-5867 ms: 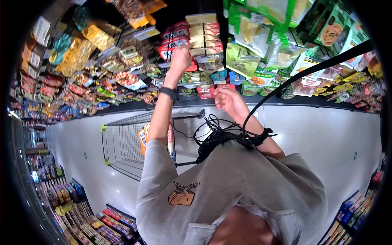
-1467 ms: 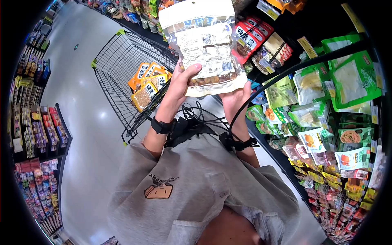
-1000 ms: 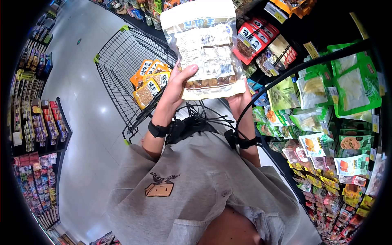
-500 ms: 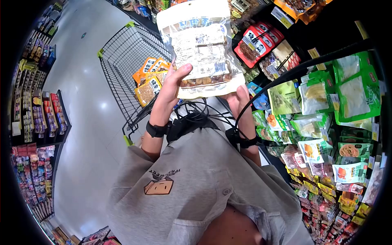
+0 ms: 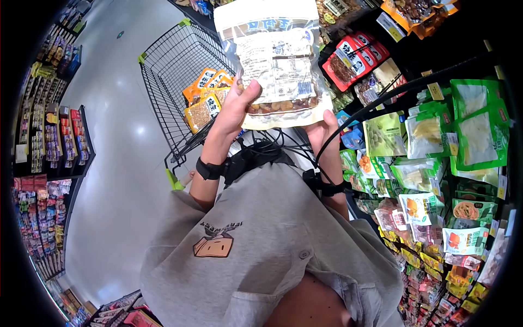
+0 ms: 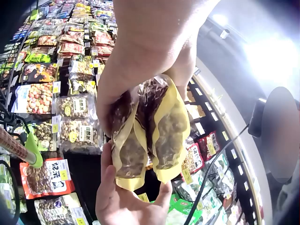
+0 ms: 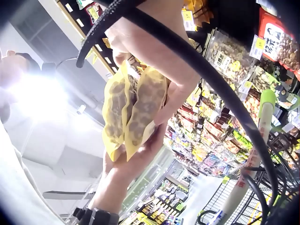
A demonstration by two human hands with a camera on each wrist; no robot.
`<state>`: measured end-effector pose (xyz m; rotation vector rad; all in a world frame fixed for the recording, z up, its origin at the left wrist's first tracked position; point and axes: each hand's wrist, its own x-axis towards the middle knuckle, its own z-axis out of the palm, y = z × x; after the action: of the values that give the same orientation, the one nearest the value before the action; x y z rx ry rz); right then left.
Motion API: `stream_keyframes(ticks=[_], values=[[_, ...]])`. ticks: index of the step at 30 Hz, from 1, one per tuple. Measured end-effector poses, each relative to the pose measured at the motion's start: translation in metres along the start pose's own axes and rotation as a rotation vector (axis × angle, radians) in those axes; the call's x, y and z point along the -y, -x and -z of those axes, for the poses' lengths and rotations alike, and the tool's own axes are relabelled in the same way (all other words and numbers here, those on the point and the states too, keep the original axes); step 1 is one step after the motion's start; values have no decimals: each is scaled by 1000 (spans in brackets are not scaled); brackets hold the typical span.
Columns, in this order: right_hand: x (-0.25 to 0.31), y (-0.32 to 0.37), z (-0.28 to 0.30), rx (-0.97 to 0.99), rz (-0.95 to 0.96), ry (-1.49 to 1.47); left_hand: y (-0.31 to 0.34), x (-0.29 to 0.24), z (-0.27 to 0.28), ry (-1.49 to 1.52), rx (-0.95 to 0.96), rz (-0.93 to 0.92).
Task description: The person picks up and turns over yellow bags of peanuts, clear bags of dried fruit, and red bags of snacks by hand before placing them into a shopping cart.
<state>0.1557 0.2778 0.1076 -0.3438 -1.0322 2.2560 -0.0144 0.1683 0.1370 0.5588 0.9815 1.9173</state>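
A clear, pale-edged bag [image 5: 278,71] of brown pieces, its printed label facing up, is at the top middle of the head view. My left hand [image 5: 231,111] grips its lower left, thumb on the front and fingers behind. My right hand [image 5: 322,131] holds the lower right from behind, its fingers mostly hidden. In the left wrist view the underside of the bag [image 6: 171,136] shows two yellow-edged lobes; I cannot tell whether these belong to one bag or two. The right wrist view shows both hands around the same bag [image 7: 145,103].
A wire shopping cart [image 5: 163,92] with several orange and yellow packs [image 5: 204,111] stands at the left. Shelves hold red packs [image 5: 346,65] and green bags [image 5: 479,131] at the right. Black cables [image 5: 283,143] hang below the bag.
In the oldest view my left hand was at the red packs and my right held nothing; both now hold the bag. Over the last second the grip stays alike while the cart and shelves shift slightly in view.
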Motion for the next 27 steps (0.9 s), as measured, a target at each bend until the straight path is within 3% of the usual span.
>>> stream_keyframes(ticks=[1, 5, 18, 20, 27], values=[[1, 0, 0, 10, -5, -17, 3, 0, -1, -113, 17, -44], [0, 3, -2, -14, 12, -24, 1, 5, 4, -23, 18, 15], [-12, 11, 15, -44, 51, -55, 10, -3, -3, -65, -7, -62], [-1, 19, -3, 2, 30, -12, 13, -8, -4, -70, 14, -34], [-12, 18, 16, 48, 47, 49, 15, -20, -4, -19, 38, 12]])
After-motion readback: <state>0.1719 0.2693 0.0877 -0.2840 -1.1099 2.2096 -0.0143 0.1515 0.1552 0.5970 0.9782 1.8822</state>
